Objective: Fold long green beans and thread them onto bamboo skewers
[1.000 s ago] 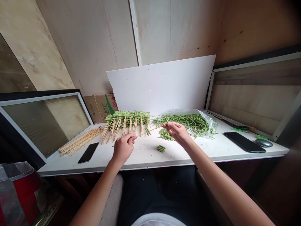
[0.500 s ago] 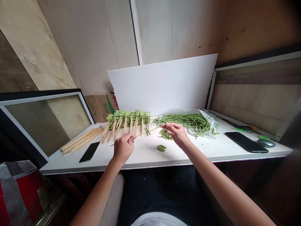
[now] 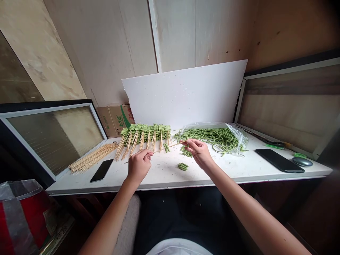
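My left hand (image 3: 139, 164) is closed around a bamboo skewer (image 3: 174, 145) that slants up to the right. Cut pieces of long green bean (image 3: 166, 148) are threaded crosswise on it. At the skewer's tip, my right hand (image 3: 198, 151) pinches a short green bean piece (image 3: 186, 138), partly hidden by the fingers. Below the skewer lies a small cluster of cut bean pieces (image 3: 183, 166), and more cut pieces (image 3: 186, 151) lie partly behind my right hand. Filled bean skewers (image 3: 146, 132) are stacked beyond my left hand, their sticks pointing towards me.
Bare skewers (image 3: 92, 157) and a phone (image 3: 101, 170) lie on the left of the white table (image 3: 159, 180). Whole long beans (image 3: 220, 138) spill from a clear bag at the back right. Another phone (image 3: 279, 160) and a rounded grey object (image 3: 302, 161) are at the right.
Both hands and the skewer hold nearly the same pose. Only a very slight shift of the whole view shows.
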Tool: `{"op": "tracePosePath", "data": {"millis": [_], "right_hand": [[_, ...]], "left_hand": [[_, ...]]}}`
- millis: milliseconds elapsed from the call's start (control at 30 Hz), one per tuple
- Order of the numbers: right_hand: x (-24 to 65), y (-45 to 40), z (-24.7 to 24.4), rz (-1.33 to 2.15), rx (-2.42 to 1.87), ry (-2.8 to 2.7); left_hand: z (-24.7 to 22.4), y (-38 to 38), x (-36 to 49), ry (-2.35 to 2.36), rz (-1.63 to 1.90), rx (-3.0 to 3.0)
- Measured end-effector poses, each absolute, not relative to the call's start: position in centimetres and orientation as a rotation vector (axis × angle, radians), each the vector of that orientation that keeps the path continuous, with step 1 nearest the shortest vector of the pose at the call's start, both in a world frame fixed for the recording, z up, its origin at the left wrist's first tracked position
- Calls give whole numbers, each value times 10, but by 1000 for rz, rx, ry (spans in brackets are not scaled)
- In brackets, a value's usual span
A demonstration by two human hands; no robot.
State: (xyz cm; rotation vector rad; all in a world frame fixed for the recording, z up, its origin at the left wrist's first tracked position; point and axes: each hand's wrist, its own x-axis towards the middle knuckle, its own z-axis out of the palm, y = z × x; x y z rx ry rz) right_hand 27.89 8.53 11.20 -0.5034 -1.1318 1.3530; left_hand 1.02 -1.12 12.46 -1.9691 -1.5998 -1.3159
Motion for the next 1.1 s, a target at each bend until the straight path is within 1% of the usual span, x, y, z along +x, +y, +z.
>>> {"op": "tracePosePath", "data": {"millis": [233,333,500,633,833,1100], "right_hand": [[266,73,107,1277,-520,-1300],[251,63,104,1317,-530,-1315],[250,58,111,1375,-434,-1322],[259,67,112,1414,-442,-1269],[264,84,103,1619,-388,-1094],[286,97,111,1642,-376,-1051]], "left_hand": [[123,-14,22,-1548,-1332,-2044],[126,-18,25,-1506,-1360,-2053],[134,-17,9,-1585,-1454,-1981],[131,-10,5,-1637,-1497,-1984],[123,-6,13,-1659,-1509,-2041],[124,-7,9,-1633,-1468,-2059]]}}
